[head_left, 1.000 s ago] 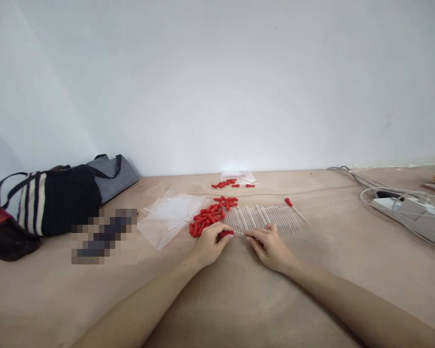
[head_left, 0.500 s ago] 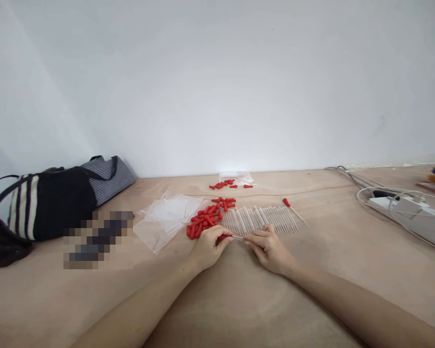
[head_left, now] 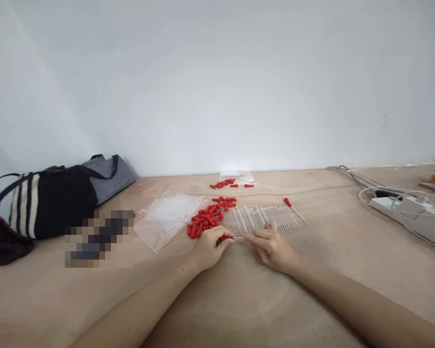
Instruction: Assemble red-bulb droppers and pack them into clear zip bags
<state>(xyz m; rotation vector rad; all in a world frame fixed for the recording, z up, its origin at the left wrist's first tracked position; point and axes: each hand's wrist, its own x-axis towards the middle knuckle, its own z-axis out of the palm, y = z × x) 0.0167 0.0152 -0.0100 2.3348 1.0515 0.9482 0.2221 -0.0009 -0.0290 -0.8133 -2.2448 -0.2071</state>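
Observation:
My left hand (head_left: 209, 248) is closed around a red rubber dropper bulb (head_left: 226, 238), its end poking out between thumb and fingers. A thin clear dropper tube (head_left: 239, 238) spans the short gap from that bulb to my right hand (head_left: 273, 245), whose fingers pinch it. I cannot tell how far the tube sits inside the bulb. Just beyond my left hand lies a pile of red bulbs (head_left: 205, 218). Behind both hands, a row of clear tubes (head_left: 255, 220) lies side by side on the wooden table (head_left: 217, 304).
Clear zip bags (head_left: 168, 217) lie left of the pile. More red bulbs (head_left: 224, 184) and a small bag (head_left: 235, 177) are near the wall. One stick with a red bulb (head_left: 287, 202) lies right. Black bag (head_left: 65, 200) at left; power strip with cables (head_left: 408, 208) at right.
My right hand has shifted slightly right, and a little more of the tube shows between the hands. The left hand keeps its grip on the bulb.

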